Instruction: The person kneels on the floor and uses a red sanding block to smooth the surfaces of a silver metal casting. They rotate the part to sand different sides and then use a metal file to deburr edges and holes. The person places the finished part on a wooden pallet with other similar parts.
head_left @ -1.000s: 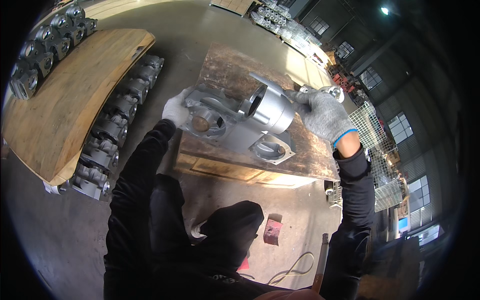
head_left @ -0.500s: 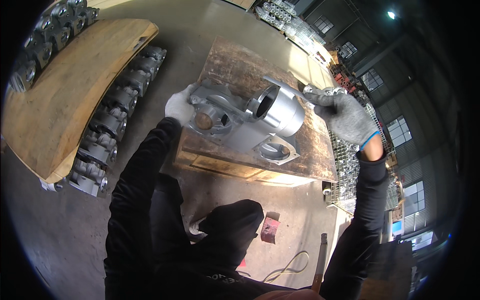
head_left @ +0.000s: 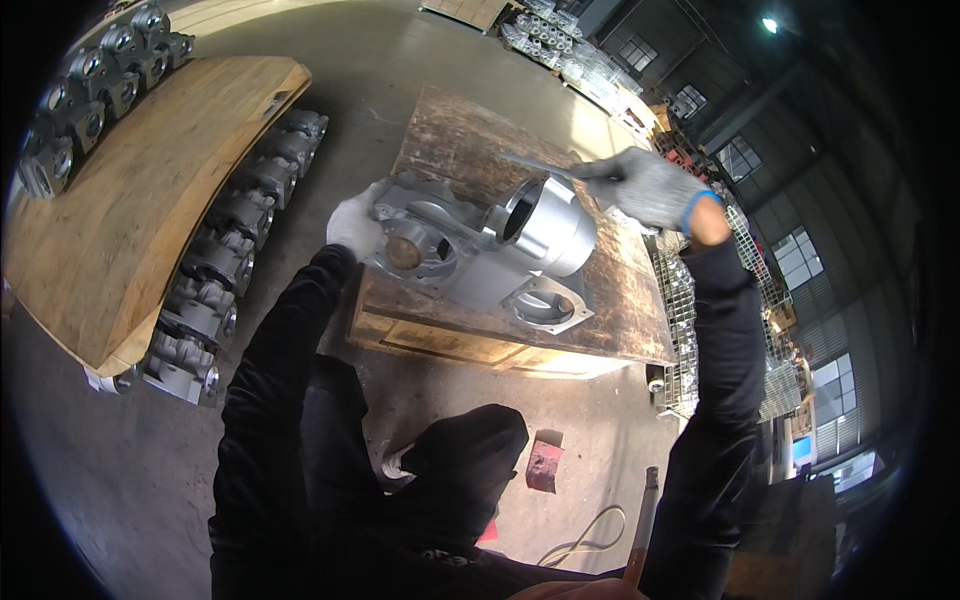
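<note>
A silver-grey metal casting (head_left: 485, 275) lies on a worn wooden worktable (head_left: 455, 125). It has a wide open cylinder at its right, a round bore at its left and a square flange at the front. My left hand (head_left: 355, 224), in a pale glove, grips the casting's left end. Above the cylinder's far rim, my right hand (head_left: 655, 190) in a grey glove is closed round the end of a long, thin file (head_left: 535, 164). The file points left and is slightly blurred; whether it touches the rim I cannot tell.
To the left, a wooden board (head_left: 150, 190) has more castings (head_left: 85, 95) on top and a row of castings (head_left: 220, 245) beneath. Wire baskets (head_left: 685, 345) stand right of the table. A red piece (head_left: 544, 467) and a yellowish cord (head_left: 590, 540) lie on the floor.
My right hand has moved left and slightly away from me, taking the file farther across the cylinder's far side. My left hand keeps its hold on the casting.
</note>
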Action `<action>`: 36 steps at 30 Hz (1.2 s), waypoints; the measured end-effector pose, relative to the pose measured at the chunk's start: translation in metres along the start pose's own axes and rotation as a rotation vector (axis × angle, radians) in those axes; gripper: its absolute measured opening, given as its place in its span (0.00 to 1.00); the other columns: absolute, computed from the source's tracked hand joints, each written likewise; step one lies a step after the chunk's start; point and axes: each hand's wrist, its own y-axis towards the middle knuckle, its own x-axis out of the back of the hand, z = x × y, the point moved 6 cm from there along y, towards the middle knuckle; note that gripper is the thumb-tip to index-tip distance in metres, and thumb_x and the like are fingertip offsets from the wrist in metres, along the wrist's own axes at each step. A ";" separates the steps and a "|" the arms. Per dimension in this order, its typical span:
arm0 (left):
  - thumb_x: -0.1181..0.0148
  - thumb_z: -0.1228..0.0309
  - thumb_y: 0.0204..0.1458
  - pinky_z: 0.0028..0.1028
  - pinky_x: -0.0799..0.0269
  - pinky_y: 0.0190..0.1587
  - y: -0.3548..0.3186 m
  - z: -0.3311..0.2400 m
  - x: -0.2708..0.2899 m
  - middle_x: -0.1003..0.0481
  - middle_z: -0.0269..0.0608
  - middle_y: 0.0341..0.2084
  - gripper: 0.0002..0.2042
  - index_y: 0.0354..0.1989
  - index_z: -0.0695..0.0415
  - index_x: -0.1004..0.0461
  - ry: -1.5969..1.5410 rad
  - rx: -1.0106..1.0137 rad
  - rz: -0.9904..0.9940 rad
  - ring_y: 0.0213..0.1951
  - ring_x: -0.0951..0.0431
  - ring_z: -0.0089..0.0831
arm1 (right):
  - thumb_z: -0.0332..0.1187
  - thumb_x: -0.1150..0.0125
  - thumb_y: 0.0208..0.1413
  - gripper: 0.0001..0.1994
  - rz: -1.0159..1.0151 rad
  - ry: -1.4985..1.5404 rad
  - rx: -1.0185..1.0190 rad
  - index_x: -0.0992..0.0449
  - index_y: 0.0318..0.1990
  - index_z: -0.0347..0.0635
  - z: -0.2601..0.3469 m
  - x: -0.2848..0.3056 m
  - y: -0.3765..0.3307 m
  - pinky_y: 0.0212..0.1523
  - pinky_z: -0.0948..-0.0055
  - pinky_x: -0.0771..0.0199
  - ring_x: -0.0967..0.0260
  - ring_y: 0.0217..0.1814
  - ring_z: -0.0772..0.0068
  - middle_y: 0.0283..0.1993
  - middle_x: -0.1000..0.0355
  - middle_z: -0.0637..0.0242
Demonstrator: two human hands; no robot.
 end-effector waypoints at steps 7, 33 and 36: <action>0.35 0.85 0.41 0.41 0.21 0.52 0.008 0.012 -0.005 0.15 0.49 0.42 0.44 0.71 0.35 0.30 -0.162 0.112 0.077 0.47 0.16 0.48 | 0.41 0.43 0.70 0.21 0.150 -0.049 -0.285 0.22 0.66 0.47 0.013 -0.003 -0.003 0.58 0.67 0.21 0.18 0.51 0.65 0.57 0.17 0.55; 0.31 0.55 0.58 0.46 0.30 0.67 -0.096 -0.193 0.044 0.31 0.61 0.66 0.33 0.71 0.51 0.31 -0.079 -0.613 -0.307 0.65 0.28 0.56 | 0.37 0.41 0.66 0.16 -0.164 -0.249 -0.080 0.15 0.58 0.61 0.026 -0.033 -0.105 0.43 0.58 0.17 0.18 0.37 0.54 0.38 0.16 0.59; 0.41 0.46 0.64 0.44 0.27 0.63 -0.045 -0.267 0.004 0.24 0.51 0.62 0.25 0.63 0.46 0.21 -0.080 -0.665 -0.119 0.61 0.22 0.49 | 0.38 0.41 0.65 0.14 -0.321 -0.343 0.055 0.13 0.53 0.58 0.032 -0.036 -0.112 0.37 0.60 0.19 0.19 0.33 0.55 0.34 0.18 0.56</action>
